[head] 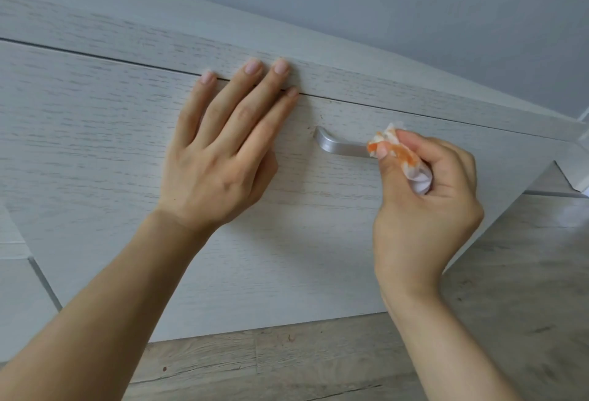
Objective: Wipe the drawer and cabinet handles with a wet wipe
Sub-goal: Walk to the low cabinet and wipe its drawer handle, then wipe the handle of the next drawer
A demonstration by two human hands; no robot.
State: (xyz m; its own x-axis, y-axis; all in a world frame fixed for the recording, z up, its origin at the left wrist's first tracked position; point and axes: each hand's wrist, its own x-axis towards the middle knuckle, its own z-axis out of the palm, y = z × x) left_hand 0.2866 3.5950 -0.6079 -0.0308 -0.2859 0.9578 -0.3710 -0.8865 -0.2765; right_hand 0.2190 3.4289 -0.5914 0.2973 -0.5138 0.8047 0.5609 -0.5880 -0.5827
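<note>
A silver metal handle is fixed to the pale wood-grain drawer front. My right hand pinches a crumpled white wet wipe with orange stains and presses it against the handle's right part, which it hides. My left hand lies flat on the drawer front to the left of the handle, fingers straight, fingertips reaching the gap at the drawer's top edge.
Above the drawer runs the cabinet's top panel, with a grey wall behind. Grey wood-look flooring lies below and to the right. Another cabinet front shows at the lower left.
</note>
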